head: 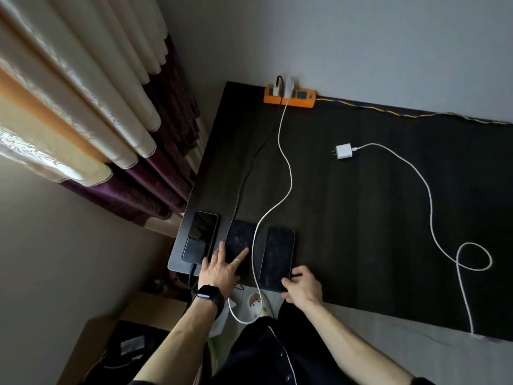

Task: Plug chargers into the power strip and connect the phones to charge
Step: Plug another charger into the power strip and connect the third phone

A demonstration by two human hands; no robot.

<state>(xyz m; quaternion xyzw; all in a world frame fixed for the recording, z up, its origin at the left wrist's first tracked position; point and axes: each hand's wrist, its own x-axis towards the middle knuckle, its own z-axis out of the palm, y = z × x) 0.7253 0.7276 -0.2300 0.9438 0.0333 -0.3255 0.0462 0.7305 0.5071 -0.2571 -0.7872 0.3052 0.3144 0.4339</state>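
An orange power strip [301,100] lies at the table's back edge with two chargers plugged into its left end. Three dark phones lie side by side at the near left: the left phone [200,236] has a black cable in its bottom end, then come the middle phone [240,237] and the right phone [277,255]. My left hand [220,270] rests flat on the middle phone, fingers spread. At the right phone's near end my right hand [301,287] pinches something small; I cannot tell what. A white cable [287,168] runs from the strip between those two phones and loops off the table's front edge. A loose white charger [344,152] lies unplugged.
The dark table [374,232] stands against a grey wall, with curtains [83,107] to the left. The loose charger's white cable [427,201] snakes right and forms a loop [473,257] near the front edge. A white round object [254,301] lies on the floor below.
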